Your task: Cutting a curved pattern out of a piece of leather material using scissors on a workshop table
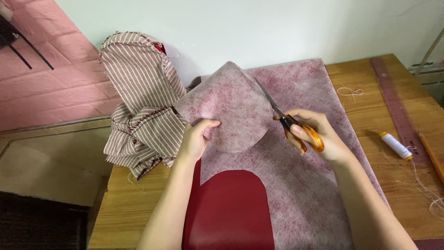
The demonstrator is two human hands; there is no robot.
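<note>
Head view: left hand (194, 141) pinches one interfacing piece (226, 111); right hand (317, 134) closed on one pair of scissors (289, 120); one thread spool (396, 145) on tabletop (370, 106).

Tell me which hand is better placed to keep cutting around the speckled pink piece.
Right, probably. The right hand grips the orange-handled scissors, blades at the edge of the speckled pink piece; the left hand only holds that piece up.
</note>
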